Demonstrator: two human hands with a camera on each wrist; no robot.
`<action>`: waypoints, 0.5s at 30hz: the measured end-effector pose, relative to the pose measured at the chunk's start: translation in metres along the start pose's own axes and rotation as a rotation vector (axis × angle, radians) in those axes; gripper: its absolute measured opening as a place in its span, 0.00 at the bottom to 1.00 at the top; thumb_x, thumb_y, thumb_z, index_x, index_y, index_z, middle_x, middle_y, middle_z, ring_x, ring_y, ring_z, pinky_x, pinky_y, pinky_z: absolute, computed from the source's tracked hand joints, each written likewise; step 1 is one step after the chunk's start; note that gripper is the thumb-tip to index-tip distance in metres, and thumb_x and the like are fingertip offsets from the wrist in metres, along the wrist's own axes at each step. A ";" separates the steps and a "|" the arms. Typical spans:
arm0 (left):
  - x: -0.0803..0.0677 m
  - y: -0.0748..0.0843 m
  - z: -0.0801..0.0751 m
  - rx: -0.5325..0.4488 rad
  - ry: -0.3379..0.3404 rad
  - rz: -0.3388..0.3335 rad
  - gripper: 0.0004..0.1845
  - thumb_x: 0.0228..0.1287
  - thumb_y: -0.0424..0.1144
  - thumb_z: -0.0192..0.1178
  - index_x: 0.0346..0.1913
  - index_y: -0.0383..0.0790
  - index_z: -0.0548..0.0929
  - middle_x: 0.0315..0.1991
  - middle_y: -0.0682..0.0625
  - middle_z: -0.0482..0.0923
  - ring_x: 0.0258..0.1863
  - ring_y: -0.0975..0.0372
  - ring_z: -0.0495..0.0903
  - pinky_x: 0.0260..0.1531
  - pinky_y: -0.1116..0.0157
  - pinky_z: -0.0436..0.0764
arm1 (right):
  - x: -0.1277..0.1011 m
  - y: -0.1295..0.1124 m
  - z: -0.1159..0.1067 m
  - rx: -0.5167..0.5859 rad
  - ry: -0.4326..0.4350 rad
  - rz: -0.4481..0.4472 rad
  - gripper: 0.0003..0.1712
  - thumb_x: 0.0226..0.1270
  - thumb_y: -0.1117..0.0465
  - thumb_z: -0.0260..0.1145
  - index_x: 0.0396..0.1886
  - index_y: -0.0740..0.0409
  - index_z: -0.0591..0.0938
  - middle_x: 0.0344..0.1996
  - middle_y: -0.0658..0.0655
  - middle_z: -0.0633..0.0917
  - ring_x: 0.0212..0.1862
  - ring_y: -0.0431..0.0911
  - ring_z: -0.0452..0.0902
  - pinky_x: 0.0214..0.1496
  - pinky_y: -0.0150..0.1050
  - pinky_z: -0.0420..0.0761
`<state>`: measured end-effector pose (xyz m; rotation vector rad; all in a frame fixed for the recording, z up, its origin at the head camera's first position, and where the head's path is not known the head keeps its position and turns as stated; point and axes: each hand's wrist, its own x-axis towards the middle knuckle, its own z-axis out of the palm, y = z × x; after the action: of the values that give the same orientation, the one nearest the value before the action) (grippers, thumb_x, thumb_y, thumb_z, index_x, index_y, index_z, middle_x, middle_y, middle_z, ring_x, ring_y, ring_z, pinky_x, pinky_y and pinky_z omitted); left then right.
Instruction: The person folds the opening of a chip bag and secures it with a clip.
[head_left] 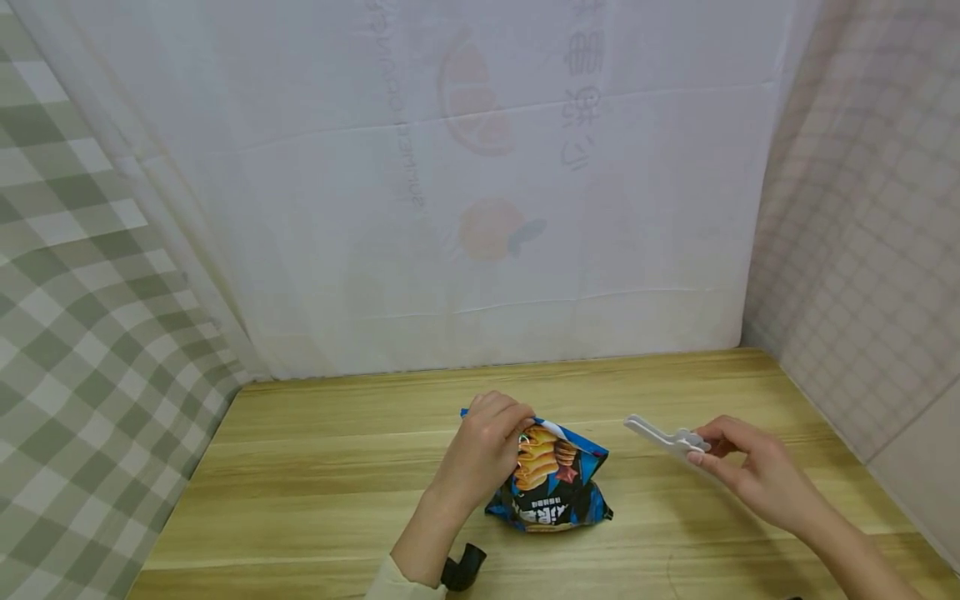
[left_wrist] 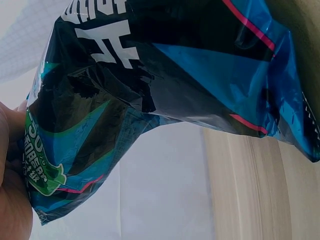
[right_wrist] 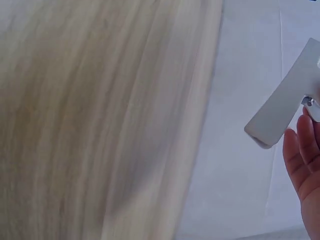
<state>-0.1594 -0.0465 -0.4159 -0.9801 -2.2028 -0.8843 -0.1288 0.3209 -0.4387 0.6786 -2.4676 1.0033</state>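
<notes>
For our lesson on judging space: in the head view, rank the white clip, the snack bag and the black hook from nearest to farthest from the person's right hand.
1. White clip: pinched in the right hand itself.
2. Snack bag: to its left, mid-table, its top held by the left hand.
3. Black hook: farthest, at the table's near edge by the left wrist.

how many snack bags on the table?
1. The snack bag stands on the wooden table, near the front edge; the left hand pinches its top. The right hand holds a white clip beside it. None hidden that I can see.
</notes>
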 end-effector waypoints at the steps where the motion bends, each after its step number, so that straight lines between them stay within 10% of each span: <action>1: 0.000 0.000 0.000 -0.002 -0.002 -0.002 0.04 0.69 0.26 0.68 0.39 0.38 0.88 0.34 0.53 0.84 0.38 0.62 0.81 0.43 0.65 0.78 | 0.000 -0.001 0.000 0.008 0.001 -0.004 0.26 0.50 0.79 0.79 0.39 0.46 0.86 0.32 0.40 0.84 0.32 0.34 0.78 0.29 0.27 0.77; 15: -0.001 0.001 0.000 0.003 0.000 -0.010 0.05 0.69 0.26 0.68 0.39 0.39 0.88 0.34 0.53 0.84 0.38 0.62 0.81 0.41 0.66 0.76 | 0.002 -0.015 0.005 0.045 -0.030 -0.197 0.33 0.40 0.82 0.80 0.39 0.42 0.85 0.32 0.37 0.82 0.33 0.32 0.74 0.32 0.25 0.73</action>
<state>-0.1584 -0.0459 -0.4161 -0.9684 -2.2108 -0.8847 -0.1232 0.3074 -0.4329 0.9372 -2.3534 0.9809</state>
